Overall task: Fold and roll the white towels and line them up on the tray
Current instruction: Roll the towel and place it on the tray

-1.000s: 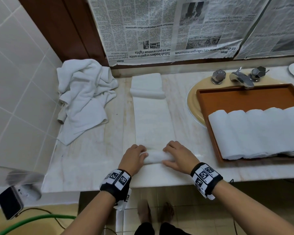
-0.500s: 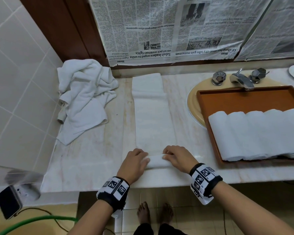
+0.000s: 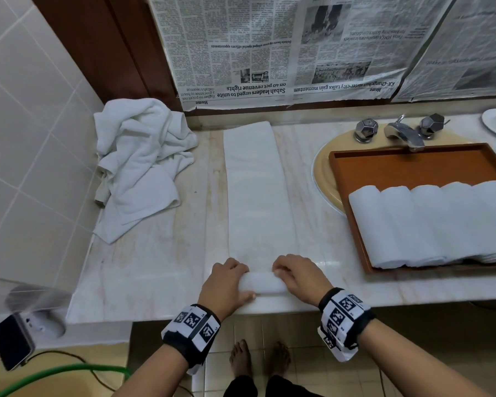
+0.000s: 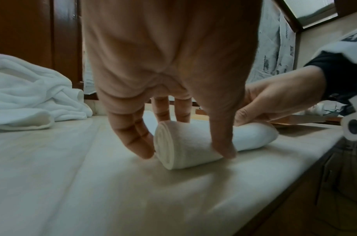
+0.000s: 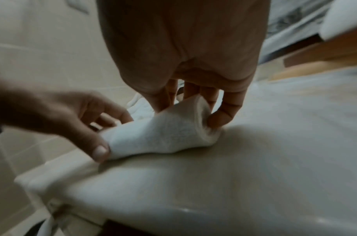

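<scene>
Left hand (image 3: 227, 282) and right hand (image 3: 297, 277) curl over the roll's (image 3: 263, 283) 2 ends, left of the tray (image 3: 413, 164); soft, light terry probably loosens unless pressed evenly.

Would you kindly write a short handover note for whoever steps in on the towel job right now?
Left hand and right hand: each grips one end of the roll started at the near end of the folded towel, close to the counter's front edge.
Done: at least five rolled towels lined up on the tray.
Left: finish this roll, place it on the tray, then do the crumpled towels at the counter's left.
</scene>
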Tool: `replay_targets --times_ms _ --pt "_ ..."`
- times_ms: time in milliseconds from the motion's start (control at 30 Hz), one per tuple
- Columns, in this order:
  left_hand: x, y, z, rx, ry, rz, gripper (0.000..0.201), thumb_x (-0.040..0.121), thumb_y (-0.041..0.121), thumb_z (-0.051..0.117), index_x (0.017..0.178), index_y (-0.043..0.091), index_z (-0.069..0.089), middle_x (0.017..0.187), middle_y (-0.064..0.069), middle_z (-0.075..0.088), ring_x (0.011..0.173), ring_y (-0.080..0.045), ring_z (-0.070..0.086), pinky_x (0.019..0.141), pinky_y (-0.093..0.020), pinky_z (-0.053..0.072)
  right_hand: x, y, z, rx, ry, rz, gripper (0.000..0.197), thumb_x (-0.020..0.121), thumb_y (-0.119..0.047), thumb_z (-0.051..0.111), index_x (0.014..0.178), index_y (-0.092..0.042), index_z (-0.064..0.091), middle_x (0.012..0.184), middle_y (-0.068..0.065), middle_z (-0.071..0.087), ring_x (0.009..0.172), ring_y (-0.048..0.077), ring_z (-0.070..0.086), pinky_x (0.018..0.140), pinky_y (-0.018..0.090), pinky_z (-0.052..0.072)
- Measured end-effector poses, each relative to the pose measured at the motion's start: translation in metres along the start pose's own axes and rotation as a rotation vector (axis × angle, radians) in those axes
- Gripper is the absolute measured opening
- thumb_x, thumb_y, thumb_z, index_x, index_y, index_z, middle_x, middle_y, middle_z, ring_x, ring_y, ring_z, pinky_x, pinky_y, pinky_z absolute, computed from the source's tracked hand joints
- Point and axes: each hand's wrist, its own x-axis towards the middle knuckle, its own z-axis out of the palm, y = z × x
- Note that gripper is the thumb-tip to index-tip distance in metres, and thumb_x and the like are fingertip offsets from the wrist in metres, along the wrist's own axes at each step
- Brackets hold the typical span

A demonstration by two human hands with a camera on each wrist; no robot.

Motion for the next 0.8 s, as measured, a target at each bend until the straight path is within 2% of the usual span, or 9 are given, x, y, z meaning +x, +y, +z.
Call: replay_targets --times_ms 100,200,267,367,467,533,600,667,800 --pt "-0.003 0.004 0.001 -0.009 0.023 -0.029 0.052 0.082 0.057 0.067 0.124 0.029 0.055 0.121 0.008 0.050 0.110 -0.020 0.045 0.087 -0.033 0.047 -0.004 0.004 0.001 0.042 0.036 0.004 0.012 0.097 -0.025 0.050 0.100 -0.025 0.061 0.092 -0.007 0.061 0.084 0.013 0.056 0.077 0.035 0.050" --pt "0.000 0.003 0.001 -0.116 0.017 -0.056 0.047 0.083 0.056 0.067 0.120 0.027 0.061 0.118 0.006 0.054 0.110 -0.019 0.048 0.091 -0.033 0.045 -0.012 0.008 0.009 -0.215 0.154 -0.161 0.022 0.094 -0.029 0.041 0.101 -0.027 0.062 0.089 -0.005 0.057 0.073 0.017 0.056 0.055 0.033 0.048" --pt "0.004 -0.001 0.000 -0.193 0.017 -0.075 0.042 0.086 0.052 0.067 0.118 0.024 0.067 0.116 0.003 0.058 0.109 -0.018 0.053 0.093 -0.032 0.044 -0.016 0.009 0.011 -0.366 0.181 -0.256 0.026 0.088 -0.033 0.041 0.097 -0.027 0.065 0.087 -0.005 0.059 0.070 0.018 0.058 0.052 0.032 0.046" --pt "0.007 -0.004 -0.001 -0.235 0.014 -0.076 0.035 0.093 0.049 0.061 0.112 0.022 0.072 0.113 0.000 0.061 0.107 -0.018 0.057 0.092 -0.032 0.044 -0.020 0.007 0.009 -0.518 0.139 -0.289 0.032 0.079 -0.049 0.053 0.096 -0.026 0.066 0.094 -0.006 0.061 0.081 0.017 0.057 0.060 0.031 0.047" --pt "0.006 -0.002 0.002 -0.121 0.043 -0.045 0.032 0.098 0.048 0.050 0.114 0.028 0.070 0.119 0.005 0.056 0.114 -0.020 0.052 0.091 -0.035 0.044 -0.018 0.008 0.007 -0.531 0.038 -0.271 0.035 0.072 -0.040 0.068 0.103 -0.022 0.067 0.101 -0.003 0.061 0.090 0.020 0.058 0.067 0.032 0.047" --pt "0.001 -0.001 0.006 0.017 0.099 0.036 0.037 0.099 0.048 0.043 0.129 0.036 0.060 0.130 0.011 0.048 0.120 -0.020 0.042 0.092 -0.037 0.042 -0.009 0.006 0.001 -0.354 -0.028 -0.175 0.036 0.083 -0.035 0.063 0.117 -0.021 0.066 0.113 -0.003 0.059 0.104 0.019 0.053 0.083 0.035 0.042" --pt "-0.004 -0.002 0.010 0.021 0.140 0.112 0.049 0.094 0.059 0.037 0.135 0.039 0.054 0.133 0.013 0.048 0.121 -0.018 0.040 0.091 -0.037 0.039 0.000 0.003 -0.005 -0.182 -0.079 -0.071 0.038 0.089 -0.038 0.059 0.124 -0.023 0.064 0.120 -0.005 0.058 0.112 0.017 0.049 0.094 0.034 0.038" --pt "-0.006 -0.004 0.015 0.005 0.160 0.133 0.057 0.087 0.069 0.039 0.134 0.040 0.054 0.133 0.015 0.050 0.122 -0.015 0.040 0.092 -0.037 0.039 0.006 0.004 -0.011 -0.103 -0.100 -0.024 0.038 0.092 -0.039 0.059 0.126 -0.023 0.063 0.123 -0.003 0.060 0.115 0.018 0.051 0.099 0.034 0.037" --pt "-0.006 -0.011 0.021 0.070 0.225 0.152 0.049 0.087 0.064 0.044 0.121 0.034 0.065 0.113 0.013 0.064 0.111 -0.019 0.054 0.082 -0.034 0.040 0.006 0.013 -0.016 0.122 -0.102 0.030 0.035 0.094 -0.039 0.062 0.125 -0.023 0.065 0.124 -0.003 0.066 0.114 0.015 0.057 0.101 0.026 0.041"
